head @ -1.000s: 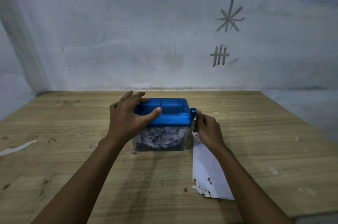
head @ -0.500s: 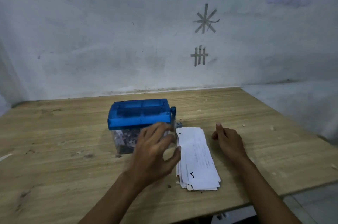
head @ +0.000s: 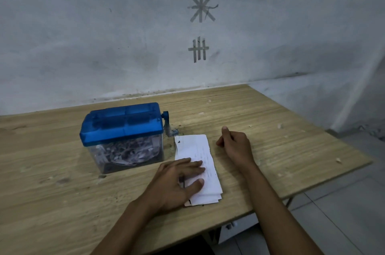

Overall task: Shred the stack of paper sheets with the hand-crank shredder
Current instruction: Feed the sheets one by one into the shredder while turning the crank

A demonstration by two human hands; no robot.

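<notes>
I see the shredder point(head: 123, 136) standing on the table point(head: 270, 129), left of centre, its clear bin partly full of shreds point(head: 127, 150) and its crank point(head: 166, 123) on the right side. The paper stack point(head: 200, 161) lies flat just right of the shredder. My left hand point(head: 177, 184) rests flat on the stack's near half, fingers spread, gripping nothing. My right hand point(head: 235, 146) sits on the table just right of the stack, loosely curled, holding nothing, apart from the crank.

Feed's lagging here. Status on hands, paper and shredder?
Left hand flat on paper stack. Right hand loosely curled, empty, on table. Shredder untouched, slot clear.
</notes>
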